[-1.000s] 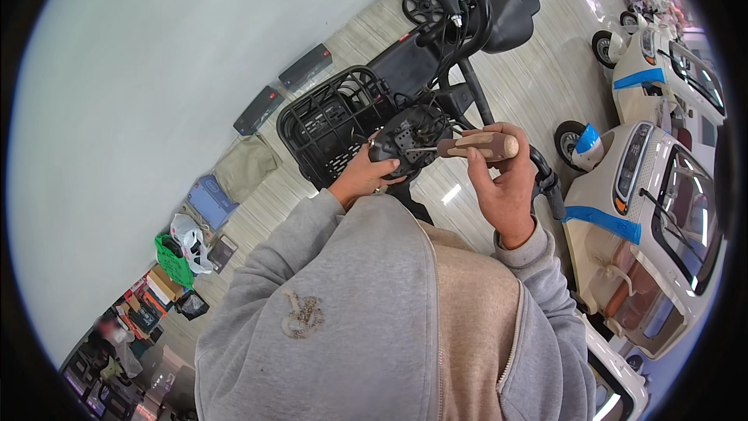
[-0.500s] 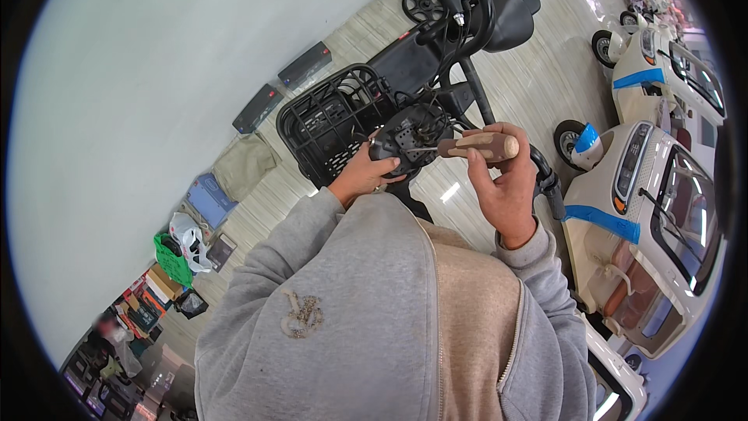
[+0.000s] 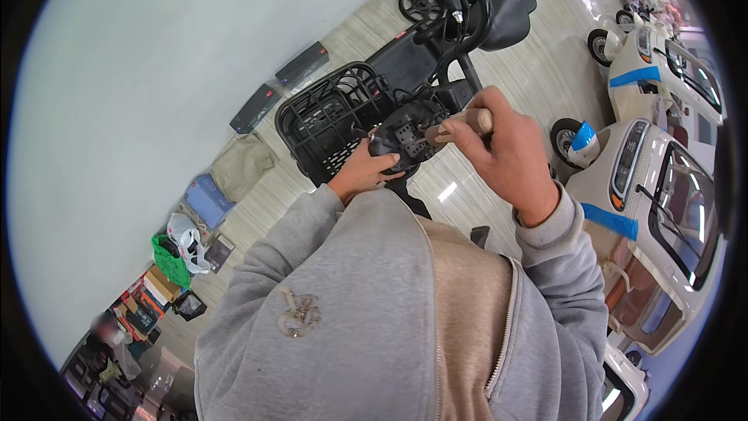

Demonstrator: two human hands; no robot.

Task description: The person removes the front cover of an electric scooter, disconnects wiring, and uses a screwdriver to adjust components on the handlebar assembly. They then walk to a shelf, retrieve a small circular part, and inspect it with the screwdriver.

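Green bag (image 3: 178, 267): well below and left of the basket, its mouth open on something dark that I can't identify.
White bag (image 3: 182, 228): up against the green one, on its basket side; contents I can't tell.
Blue case (image 3: 209, 199): lower left of the basket, its inside not showing.
Beige cloth (image 3: 244, 165): between the blue case and the basket, on the floor.
Two black boxes (image 3: 255, 107): just left of and above the basket, apart from each other; what they hold doesn't show.
Basket (image 3: 340, 158): black bars, perforated floor showing between them; the dark shapes at its far end run together.
Left hand (image 3: 361, 172): at the basket's right edge, unchanged, thumb on the housing's face and fingers curled under it.
Black housing (image 3: 407, 137): just right of the basket, its wired inner side turned up, kept in the same spot.
Screwdriver (image 3: 482, 120): right of the housing, handle now tipped; the tip's contact I can't see.
Right hand (image 3: 511, 153): farther right of the basket, rolled over the handle since a moment ago, pinching it between thumb and fingers; I judge this a changed grip, with the driver work unfinished.
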